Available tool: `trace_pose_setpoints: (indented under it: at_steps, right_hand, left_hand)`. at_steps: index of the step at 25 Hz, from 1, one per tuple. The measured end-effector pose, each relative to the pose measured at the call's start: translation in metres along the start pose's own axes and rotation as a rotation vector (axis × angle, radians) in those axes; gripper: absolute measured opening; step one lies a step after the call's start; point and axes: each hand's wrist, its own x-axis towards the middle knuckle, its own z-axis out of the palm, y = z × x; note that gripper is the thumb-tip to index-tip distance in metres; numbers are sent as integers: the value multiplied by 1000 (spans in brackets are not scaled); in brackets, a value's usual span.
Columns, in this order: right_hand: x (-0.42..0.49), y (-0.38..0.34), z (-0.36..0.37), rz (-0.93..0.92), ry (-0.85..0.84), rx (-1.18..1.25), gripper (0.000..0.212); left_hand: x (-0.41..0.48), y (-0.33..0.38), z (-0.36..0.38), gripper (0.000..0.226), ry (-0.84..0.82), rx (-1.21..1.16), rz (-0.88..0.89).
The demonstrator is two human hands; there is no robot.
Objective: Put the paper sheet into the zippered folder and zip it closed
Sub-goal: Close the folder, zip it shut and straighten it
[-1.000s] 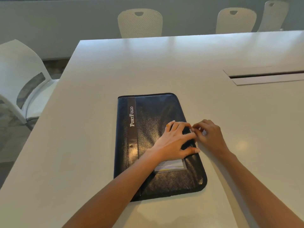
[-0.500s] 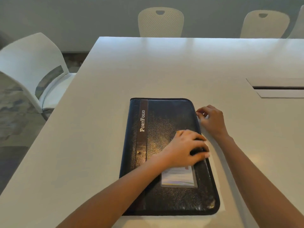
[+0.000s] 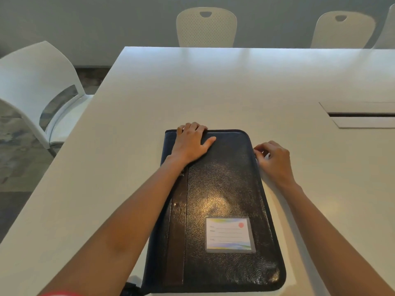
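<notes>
A black zippered folder [image 3: 224,189] lies flat and closed on the white table [image 3: 149,103], with a label card [image 3: 229,235] in a clear pocket on its cover. My left hand [image 3: 191,142] presses flat on the folder's far left corner, fingers over the far edge. My right hand [image 3: 272,159] is at the folder's right edge near the far corner, thumb and fingers pinched on the zipper pull, which is mostly hidden. No paper sheet is visible.
A slot with a flap [image 3: 363,116] is set into the table at the right. White chairs stand at the left [image 3: 38,92] and behind the far edge [image 3: 206,28]. The table's left edge runs diagonally close to the folder.
My left hand moved from the folder's right middle to its far left corner, uncovering the label card. My right hand travelled farther along the right edge toward the far corner. The camera came nearer.
</notes>
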Motion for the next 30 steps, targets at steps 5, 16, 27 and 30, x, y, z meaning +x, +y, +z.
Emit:
trace_pose_setpoints:
  at_steps: [5,16,27,30]
  right_hand:
    - [3,2,4,9,59,-29,7]
    - [100,-16,2,120,-373,17,11]
    - [147,-65,7,497,-629,-81,20]
    - [145,-84,17,464,-542,-219,13]
  left_hand:
    - [-1,-4,5,53,67,-80,47]
    - [-4,-3,5,55,53,-7,74]
    - [-42,-2,-6,104,-160,118,-362]
    - [-49,-4,-7,106,-211,83,-361]
